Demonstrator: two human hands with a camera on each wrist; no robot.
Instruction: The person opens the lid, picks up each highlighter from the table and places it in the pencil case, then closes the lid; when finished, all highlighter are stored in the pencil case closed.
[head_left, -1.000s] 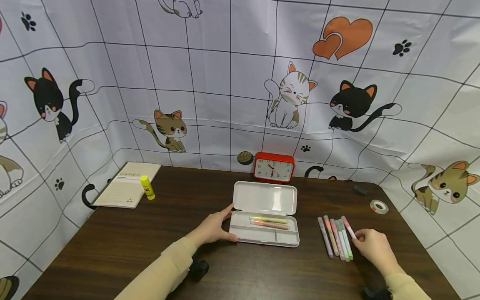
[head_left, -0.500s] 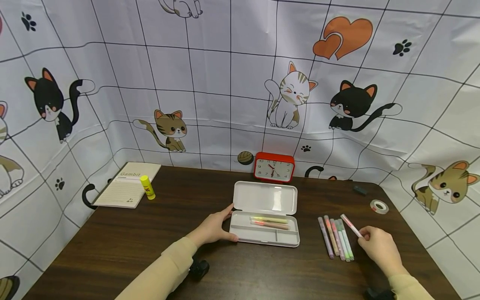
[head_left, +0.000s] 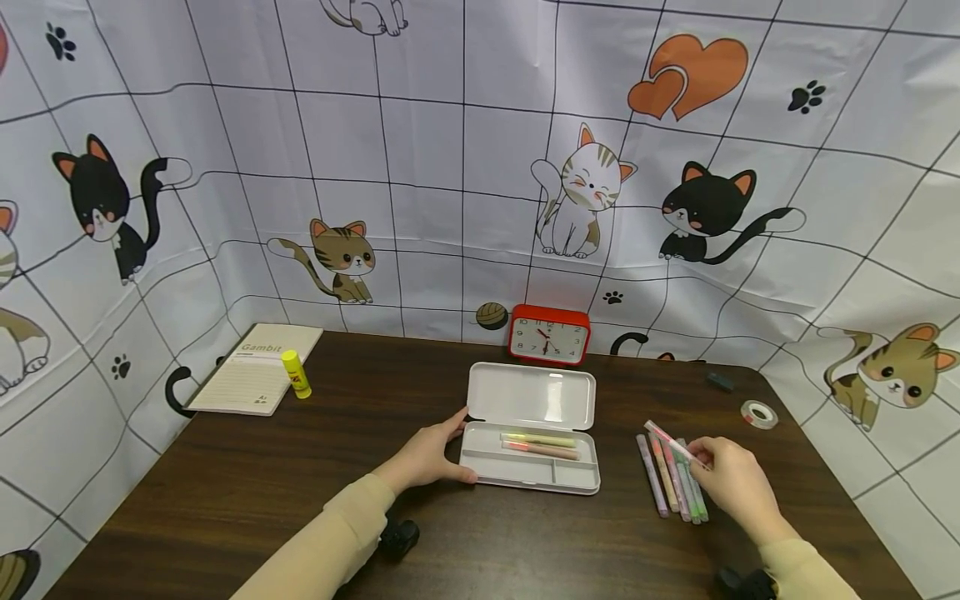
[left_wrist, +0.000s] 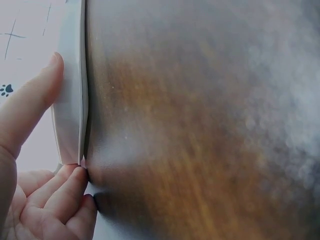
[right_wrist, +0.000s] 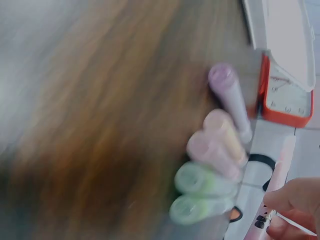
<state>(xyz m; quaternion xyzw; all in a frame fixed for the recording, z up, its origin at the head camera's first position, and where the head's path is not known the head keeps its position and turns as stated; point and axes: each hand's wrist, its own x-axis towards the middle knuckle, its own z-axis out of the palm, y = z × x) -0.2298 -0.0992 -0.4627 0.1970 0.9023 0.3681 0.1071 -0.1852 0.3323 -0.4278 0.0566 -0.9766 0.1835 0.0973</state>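
Note:
An open white pencil case (head_left: 506,468) lies on the table, its lid tilted back. My left hand (head_left: 426,454) holds its left end, thumb at the front edge and fingers at the side. Inside lie a yellow marker (head_left: 538,438) and an orange-tipped marker (head_left: 542,451). My right hand (head_left: 738,483) pinches a pink marker (head_left: 662,435) by its near end, above a row of several markers. In the right wrist view the row shows a purple marker (right_wrist: 231,97), pale orange and pink ones, and two green markers (right_wrist: 202,180).
A red clock (head_left: 549,335) stands behind the case. At the back right are a tape roll (head_left: 759,414) and a small dark object (head_left: 720,381). A notebook (head_left: 251,375) lies at the far left, with a yellow glue stick (head_left: 296,374) by its right edge.
My right hand has lifted the pink marker from the row's right side and carried it left, over the other markers. The left hand and the pencil case stay put.

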